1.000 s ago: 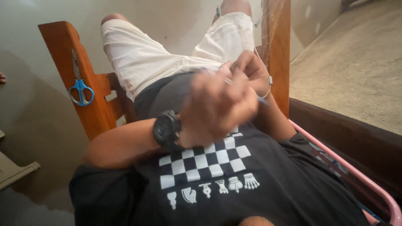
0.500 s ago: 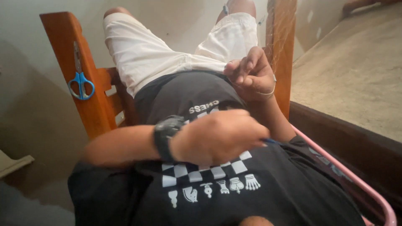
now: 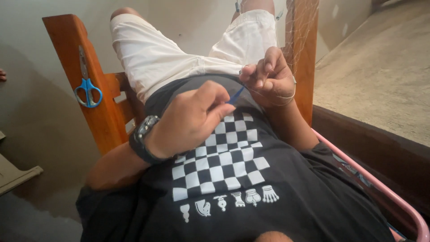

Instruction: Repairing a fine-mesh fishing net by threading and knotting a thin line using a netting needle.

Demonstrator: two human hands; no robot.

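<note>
My left hand [image 3: 192, 118], a black watch [image 3: 142, 139] on its wrist, pinches a thin blue needle-like tool [image 3: 236, 95] over my black checkered shirt. The tool's tip points up at my right hand [image 3: 268, 78]. That hand wears a thin bracelet and pinches fine net thread between thumb and fingers. A pale fine-mesh net [image 3: 298, 31] hangs just behind it along a wooden post [image 3: 307, 67].
Blue-handled scissors [image 3: 88, 89] hang on the wooden frame [image 3: 67, 49] at the left. My legs in white shorts [image 3: 179, 49] stretch ahead. A pink tube [image 3: 371, 183] and a dark wooden ledge [image 3: 371, 148] run along the right.
My left hand dropped from beside the right hand to my belly, then rose again toward the right hand with the blue tool. My right hand stayed by the net.
</note>
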